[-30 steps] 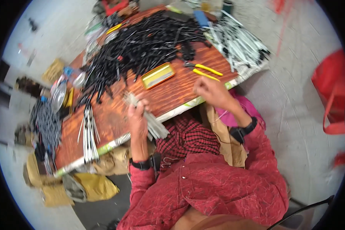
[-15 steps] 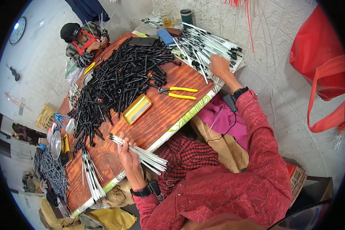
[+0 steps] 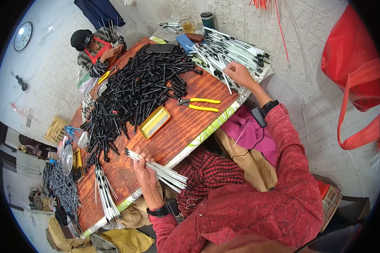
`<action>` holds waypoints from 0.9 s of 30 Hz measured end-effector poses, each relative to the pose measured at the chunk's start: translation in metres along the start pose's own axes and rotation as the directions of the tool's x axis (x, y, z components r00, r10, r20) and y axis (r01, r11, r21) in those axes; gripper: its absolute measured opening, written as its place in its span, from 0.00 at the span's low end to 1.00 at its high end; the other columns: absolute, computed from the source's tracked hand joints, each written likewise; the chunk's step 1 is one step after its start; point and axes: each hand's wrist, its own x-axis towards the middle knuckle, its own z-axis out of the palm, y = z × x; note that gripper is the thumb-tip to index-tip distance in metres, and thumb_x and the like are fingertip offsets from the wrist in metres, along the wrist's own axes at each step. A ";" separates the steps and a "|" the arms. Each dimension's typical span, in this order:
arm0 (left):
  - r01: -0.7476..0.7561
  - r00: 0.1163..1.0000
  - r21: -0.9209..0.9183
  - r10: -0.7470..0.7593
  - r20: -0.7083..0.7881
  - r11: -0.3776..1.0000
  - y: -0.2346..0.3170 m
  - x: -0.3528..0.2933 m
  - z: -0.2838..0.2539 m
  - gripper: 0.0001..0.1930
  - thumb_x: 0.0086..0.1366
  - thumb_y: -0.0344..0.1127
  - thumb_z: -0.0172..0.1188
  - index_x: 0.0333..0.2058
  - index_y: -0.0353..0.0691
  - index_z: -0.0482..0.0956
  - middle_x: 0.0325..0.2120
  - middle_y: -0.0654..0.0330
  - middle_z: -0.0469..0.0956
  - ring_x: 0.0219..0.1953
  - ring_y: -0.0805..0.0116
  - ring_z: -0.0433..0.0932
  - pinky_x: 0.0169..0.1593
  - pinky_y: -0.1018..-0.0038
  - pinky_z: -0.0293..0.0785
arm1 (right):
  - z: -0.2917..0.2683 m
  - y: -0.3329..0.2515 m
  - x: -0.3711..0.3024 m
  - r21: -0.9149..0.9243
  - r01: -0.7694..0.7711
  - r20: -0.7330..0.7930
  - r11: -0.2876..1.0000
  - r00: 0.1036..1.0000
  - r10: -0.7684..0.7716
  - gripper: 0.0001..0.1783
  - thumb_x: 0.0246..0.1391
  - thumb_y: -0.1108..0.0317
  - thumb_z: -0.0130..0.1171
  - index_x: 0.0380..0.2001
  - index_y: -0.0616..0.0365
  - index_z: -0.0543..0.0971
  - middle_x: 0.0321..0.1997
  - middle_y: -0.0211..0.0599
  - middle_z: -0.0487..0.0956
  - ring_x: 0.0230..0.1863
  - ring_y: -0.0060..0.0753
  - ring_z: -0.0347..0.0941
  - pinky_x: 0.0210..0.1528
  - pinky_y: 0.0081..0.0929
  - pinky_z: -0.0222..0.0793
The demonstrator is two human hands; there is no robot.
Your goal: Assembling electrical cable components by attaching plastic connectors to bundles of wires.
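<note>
My left hand (image 3: 145, 170) is closed around a bundle of thin white sticks (image 3: 169, 175) with black tips, held over the near edge of the table. At the far right of the table, my right hand (image 3: 239, 74) has its fingers pinched together at the end of a white stick (image 3: 214, 63), beside a large pile of similar white sticks (image 3: 236, 48) with black ends. Its fingertips are partly hidden. Left of the piles' gap, a big heap of black plastic parts (image 3: 139, 84) covers the middle of the wooden table (image 3: 181, 130).
Yellow-handled pliers (image 3: 202, 101) and an orange-rimmed tin (image 3: 155, 122) lie in front of the heap. Another white stick bundle (image 3: 105, 198) rests at the near left. A co-worker (image 3: 95, 48) handles thin sticks across the table. A red bag (image 3: 352, 67) hangs at right.
My right hand has shifted left over the edge of the white stick pile, its fingers now pinching. My left hand keeps its bundle. The whole view has moved slightly.
</note>
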 end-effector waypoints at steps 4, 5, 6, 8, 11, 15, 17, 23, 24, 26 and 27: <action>0.004 0.999 0.005 -0.003 -0.053 1.000 0.000 -0.002 0.004 0.17 0.69 0.27 0.53 0.56 0.38 0.67 0.35 0.63 0.73 0.34 0.72 0.71 0.40 0.72 0.72 | 0.017 -0.020 -0.011 -0.022 0.086 0.180 0.996 0.980 -0.080 0.19 0.50 0.52 0.64 0.30 0.58 0.78 0.28 0.42 0.80 0.30 0.44 0.76 0.33 0.35 0.69; 0.002 0.997 0.000 -0.002 -0.079 1.000 0.001 -0.004 0.003 0.16 0.70 0.28 0.53 0.55 0.39 0.67 0.35 0.62 0.73 0.33 0.72 0.70 0.40 0.72 0.71 | 0.018 -0.038 -0.021 -0.115 0.113 0.208 0.987 0.974 -0.087 0.19 0.50 0.52 0.64 0.30 0.58 0.77 0.27 0.42 0.79 0.30 0.43 0.76 0.33 0.35 0.68; -0.008 0.995 -0.001 0.008 -0.098 1.000 0.002 -0.005 0.002 0.16 0.70 0.28 0.53 0.55 0.39 0.67 0.35 0.62 0.73 0.33 0.72 0.70 0.40 0.72 0.71 | 0.022 -0.051 -0.028 -0.206 0.143 0.237 0.968 0.967 -0.093 0.19 0.50 0.52 0.64 0.30 0.59 0.77 0.27 0.41 0.79 0.30 0.43 0.76 0.32 0.34 0.68; -0.007 0.997 0.000 0.007 -0.072 1.000 0.001 -0.003 0.002 0.16 0.70 0.28 0.53 0.55 0.38 0.67 0.35 0.62 0.73 0.33 0.72 0.70 0.40 0.71 0.71 | 0.023 -0.066 -0.036 -0.182 0.138 0.255 0.974 0.963 -0.088 0.19 0.50 0.52 0.64 0.30 0.58 0.76 0.26 0.41 0.78 0.30 0.43 0.76 0.33 0.35 0.68; -0.011 0.998 0.001 0.011 -0.061 1.000 0.002 -0.001 -0.001 0.16 0.70 0.28 0.53 0.55 0.38 0.67 0.35 0.63 0.73 0.34 0.72 0.70 0.41 0.71 0.71 | 0.036 -0.078 -0.044 -0.139 0.115 0.282 0.984 0.957 -0.072 0.18 0.50 0.52 0.64 0.31 0.57 0.76 0.26 0.40 0.78 0.30 0.44 0.76 0.33 0.37 0.69; -0.011 0.999 0.005 0.011 -0.039 1.000 0.001 0.001 -0.004 0.16 0.70 0.28 0.53 0.55 0.38 0.66 0.35 0.63 0.73 0.34 0.72 0.71 0.41 0.71 0.71 | 0.050 -0.079 -0.055 -0.192 0.296 0.307 0.936 0.924 -0.229 0.17 0.51 0.53 0.64 0.32 0.56 0.76 0.28 0.40 0.78 0.32 0.46 0.76 0.35 0.38 0.69; -0.019 0.999 0.008 0.020 -0.046 1.000 0.000 0.000 -0.005 0.16 0.70 0.29 0.54 0.55 0.38 0.66 0.35 0.63 0.73 0.35 0.72 0.71 0.42 0.71 0.72 | 0.051 -0.086 -0.056 -0.134 0.455 0.278 0.880 0.870 -0.407 0.15 0.53 0.58 0.63 0.34 0.58 0.76 0.31 0.41 0.77 0.34 0.44 0.76 0.36 0.37 0.70; -0.012 0.999 -0.047 0.010 -0.044 0.999 -0.002 -0.003 -0.007 0.15 0.70 0.27 0.53 0.54 0.38 0.67 0.36 0.62 0.73 0.35 0.72 0.71 0.41 0.72 0.72 | 0.025 -0.066 -0.056 -0.200 0.383 0.155 0.902 0.921 -0.357 0.14 0.55 0.60 0.63 0.36 0.60 0.77 0.35 0.43 0.77 0.36 0.43 0.76 0.40 0.35 0.71; -0.017 0.999 -0.037 0.015 -0.048 0.999 -0.001 -0.002 -0.008 0.16 0.70 0.28 0.53 0.55 0.38 0.66 0.36 0.63 0.73 0.35 0.71 0.71 0.42 0.71 0.72 | 0.012 -0.063 -0.063 -0.259 0.309 0.091 0.915 0.951 -0.295 0.14 0.55 0.60 0.62 0.36 0.61 0.77 0.35 0.43 0.77 0.36 0.43 0.76 0.40 0.35 0.71; -0.033 0.997 -0.035 0.031 -0.067 0.999 0.000 -0.003 -0.008 0.17 0.70 0.29 0.54 0.55 0.38 0.66 0.35 0.63 0.73 0.35 0.71 0.71 0.42 0.70 0.71 | -0.001 -0.058 -0.074 -0.310 0.244 0.041 0.919 0.969 -0.243 0.14 0.55 0.60 0.62 0.36 0.61 0.77 0.34 0.43 0.77 0.35 0.42 0.76 0.39 0.34 0.71; -0.028 0.998 -0.028 0.027 -0.057 0.999 0.001 -0.003 -0.009 0.17 0.70 0.29 0.54 0.55 0.38 0.66 0.35 0.63 0.73 0.35 0.71 0.71 0.42 0.70 0.71 | -0.006 -0.056 -0.081 -0.323 0.231 0.085 0.918 0.973 -0.215 0.14 0.55 0.60 0.62 0.36 0.61 0.78 0.34 0.42 0.77 0.35 0.41 0.76 0.38 0.34 0.71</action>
